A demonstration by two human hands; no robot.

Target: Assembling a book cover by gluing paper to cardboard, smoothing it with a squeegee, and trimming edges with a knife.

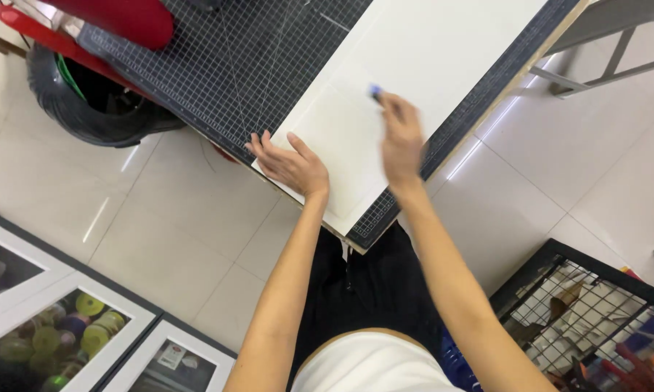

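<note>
A large white sheet (414, 51) lies on a dark gridded cutting mat (247, 65) on a table. My left hand (289, 164) rests flat on the sheet's near corner, fingers spread, pressing it down. My right hand (401, 139) hovers over the sheet a little to the right, blurred by motion. Its fingers pinch a small blue object (375, 91), too small to tell what kind. A fainter rectangle, perhaps a second sheet (341, 145), lies on the white sheet between my hands.
A black tyre (80, 109) with a red part (116, 18) over it stands left of the table. Framed pictures (65, 327) lie on the tiled floor at lower left. A black wire basket (595, 312) of supplies sits at lower right. A metal frame (603, 43) stands upper right.
</note>
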